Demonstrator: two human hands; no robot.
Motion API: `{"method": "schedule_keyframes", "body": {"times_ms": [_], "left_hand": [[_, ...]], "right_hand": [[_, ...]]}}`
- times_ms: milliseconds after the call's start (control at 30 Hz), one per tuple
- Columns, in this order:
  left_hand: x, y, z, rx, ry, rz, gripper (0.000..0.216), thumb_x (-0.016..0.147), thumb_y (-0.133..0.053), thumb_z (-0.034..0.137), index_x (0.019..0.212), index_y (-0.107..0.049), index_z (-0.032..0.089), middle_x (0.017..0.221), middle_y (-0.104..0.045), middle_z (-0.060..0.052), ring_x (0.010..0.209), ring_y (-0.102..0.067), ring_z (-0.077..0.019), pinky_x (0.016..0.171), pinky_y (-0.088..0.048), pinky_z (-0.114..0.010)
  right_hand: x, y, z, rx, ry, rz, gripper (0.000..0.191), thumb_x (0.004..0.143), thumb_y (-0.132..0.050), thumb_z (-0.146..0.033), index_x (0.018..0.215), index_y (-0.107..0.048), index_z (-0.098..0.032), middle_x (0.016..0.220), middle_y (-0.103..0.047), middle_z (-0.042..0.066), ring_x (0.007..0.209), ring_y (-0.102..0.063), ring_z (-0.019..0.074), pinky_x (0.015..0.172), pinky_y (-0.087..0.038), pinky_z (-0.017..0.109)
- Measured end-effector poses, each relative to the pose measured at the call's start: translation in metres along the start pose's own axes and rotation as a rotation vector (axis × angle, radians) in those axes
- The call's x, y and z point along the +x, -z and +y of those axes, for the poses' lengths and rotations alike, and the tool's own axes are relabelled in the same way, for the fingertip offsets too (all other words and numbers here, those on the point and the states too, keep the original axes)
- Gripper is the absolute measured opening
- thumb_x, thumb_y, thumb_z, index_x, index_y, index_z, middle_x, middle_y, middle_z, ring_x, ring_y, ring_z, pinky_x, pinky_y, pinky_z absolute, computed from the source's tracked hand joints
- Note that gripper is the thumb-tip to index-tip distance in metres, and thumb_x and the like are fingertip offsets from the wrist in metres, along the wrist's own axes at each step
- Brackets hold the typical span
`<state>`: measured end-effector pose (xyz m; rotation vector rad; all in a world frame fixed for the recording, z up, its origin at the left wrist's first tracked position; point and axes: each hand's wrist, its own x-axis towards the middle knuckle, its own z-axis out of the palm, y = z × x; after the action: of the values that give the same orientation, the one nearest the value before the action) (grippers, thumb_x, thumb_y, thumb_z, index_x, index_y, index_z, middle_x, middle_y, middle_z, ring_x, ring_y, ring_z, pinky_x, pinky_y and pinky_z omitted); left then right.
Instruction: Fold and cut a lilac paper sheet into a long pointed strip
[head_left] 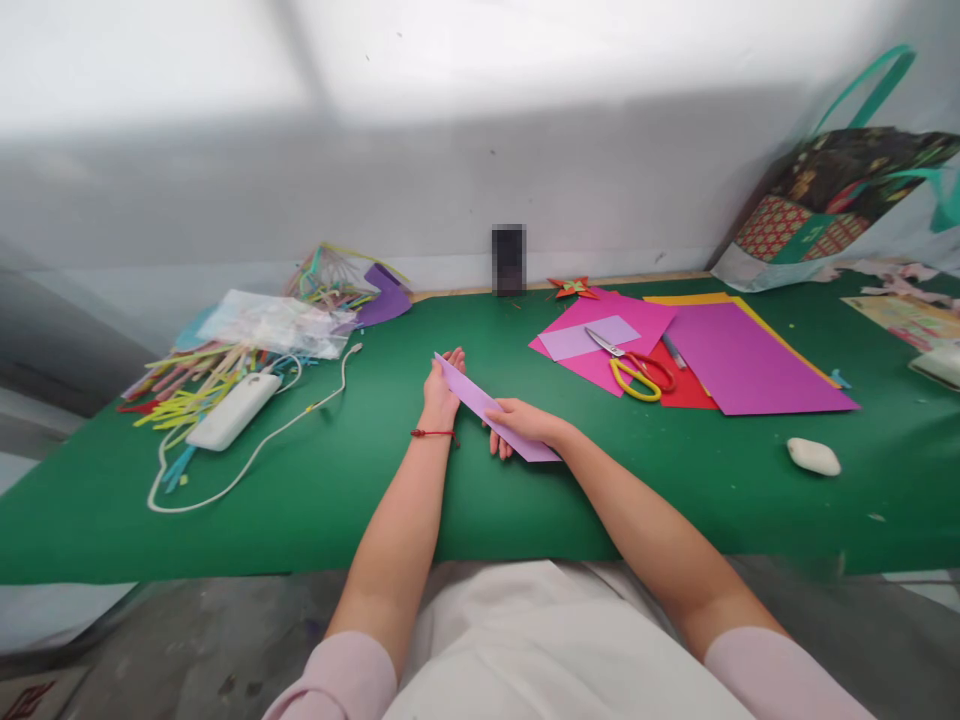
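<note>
A folded strip of lilac paper (474, 398) slants between my two hands above the green tabletop. My left hand (442, 388), with a red cord bracelet at its wrist, is at the strip's upper left end; its fingers are partly behind the paper. Farther down the strip, my right hand (525, 420) grips it with the thumb on top and fingers underneath. To the right, scissors (636, 372) with yellow and red handles lie partly on a pink sheet (600, 375) and a flat lilac piece (564, 342).
A purple sheet (757, 360) overlaps yellow and red paper on the right, with a white oval object (814, 457) nearer. Several paper strips (180, 395), a white power bank (234, 410) and its cable lie left. A patterned bag (810, 225) stands at the back right.
</note>
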<state>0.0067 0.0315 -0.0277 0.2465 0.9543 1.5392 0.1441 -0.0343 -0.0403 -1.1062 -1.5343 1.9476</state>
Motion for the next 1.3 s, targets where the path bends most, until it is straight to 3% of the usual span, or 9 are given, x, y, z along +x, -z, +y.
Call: {"method": "schedule_keyframes", "body": {"times_ms": [167,500,767,900,1033,1133,1300], "left_hand": [[-0.001,0.000,0.000,0.031,-0.019,-0.025,0.035,0.100,-0.027,0.025,0.115,-0.057,0.016,0.109,-0.069,-0.010,0.100,-0.066,-0.0132,0.084,-0.051,-0.022],[-0.013,-0.003,0.006,0.090,0.023,-0.232,0.039,0.099,-0.028,0.030,0.114,-0.059,0.012,0.118,-0.066,-0.013,0.110,-0.062,-0.0172,0.093,-0.048,-0.027],[-0.010,0.000,0.004,0.190,-0.010,-0.241,0.038,0.099,-0.029,0.025,0.126,-0.053,0.013,0.124,-0.062,-0.014,0.109,-0.062,-0.0185,0.095,-0.047,-0.030],[-0.010,0.001,0.005,0.228,-0.005,-0.273,0.043,0.100,-0.025,0.029,0.130,-0.050,0.011,0.122,-0.064,-0.015,0.105,-0.065,-0.0192,0.092,-0.049,-0.031],[-0.014,0.001,0.002,0.345,0.073,-0.393,0.049,0.099,-0.024,0.036,0.126,-0.053,0.008,0.113,-0.068,-0.016,0.099,-0.067,-0.0211,0.085,-0.051,-0.032],[-0.017,0.000,-0.003,0.472,0.130,-0.479,0.045,0.098,-0.029,0.033,0.124,-0.055,0.006,0.107,-0.070,-0.018,0.097,-0.067,-0.0228,0.080,-0.052,-0.032],[-0.017,0.001,-0.007,0.515,0.083,-0.520,0.041,0.098,-0.031,0.028,0.123,-0.056,0.008,0.105,-0.071,-0.016,0.095,-0.067,-0.0213,0.071,-0.052,-0.027]], "right_hand": [[0.000,0.000,0.000,0.014,0.011,0.008,0.016,0.096,-0.038,-0.025,0.082,-0.042,-0.020,0.049,-0.064,-0.001,0.038,-0.059,0.0122,0.039,-0.047,0.019],[0.011,-0.006,0.005,0.095,0.069,0.143,0.016,0.097,-0.033,-0.021,0.083,-0.040,-0.021,0.049,-0.063,-0.003,0.036,-0.058,0.0122,0.037,-0.045,0.019],[0.010,-0.003,0.007,0.108,0.074,0.120,0.016,0.098,-0.032,-0.021,0.084,-0.041,-0.020,0.051,-0.064,-0.002,0.037,-0.058,0.0115,0.038,-0.045,0.019],[0.010,-0.003,0.006,0.121,0.089,0.124,0.014,0.097,-0.035,-0.023,0.084,-0.041,-0.020,0.052,-0.065,-0.002,0.037,-0.058,0.0115,0.037,-0.045,0.018],[0.011,-0.002,0.004,0.139,0.110,0.191,0.015,0.097,-0.034,-0.022,0.083,-0.042,-0.020,0.050,-0.064,-0.002,0.035,-0.058,0.0117,0.035,-0.043,0.018],[0.010,-0.001,0.001,0.167,0.151,0.254,0.016,0.097,-0.033,-0.020,0.083,-0.042,-0.020,0.050,-0.064,-0.003,0.035,-0.058,0.0117,0.036,-0.044,0.019],[0.009,0.000,0.001,0.180,0.164,0.256,0.016,0.097,-0.034,-0.020,0.083,-0.043,-0.020,0.050,-0.064,-0.003,0.036,-0.058,0.0116,0.036,-0.045,0.019]]}}
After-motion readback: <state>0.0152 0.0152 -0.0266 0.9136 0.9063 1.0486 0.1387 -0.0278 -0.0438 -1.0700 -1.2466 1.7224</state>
